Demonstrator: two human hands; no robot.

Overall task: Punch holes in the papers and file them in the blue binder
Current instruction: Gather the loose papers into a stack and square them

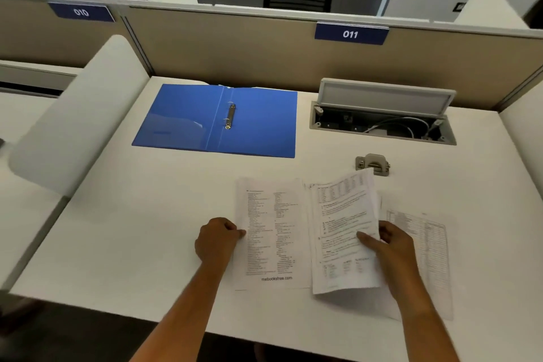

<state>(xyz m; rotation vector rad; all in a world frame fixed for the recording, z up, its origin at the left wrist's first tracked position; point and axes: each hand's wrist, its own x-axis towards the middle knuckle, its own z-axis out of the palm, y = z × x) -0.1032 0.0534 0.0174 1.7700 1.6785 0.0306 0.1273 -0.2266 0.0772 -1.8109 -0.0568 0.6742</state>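
The blue binder lies open and flat at the back of the desk, its metal rings at the spine. A grey hole punch stands to its right, nearer me. Three printed sheets lie in front of me. My left hand pinches the left edge of the flat left sheet. My right hand grips the middle sheet, lifted and tilted off the desk, its top corner in front of the punch. The right sheet lies flat, partly under my right hand.
An open cable box with its lid raised sits in the desk at the back right. A beige partition closes the back, and white dividers flank the desk. The desk's front edge is close to my arms.
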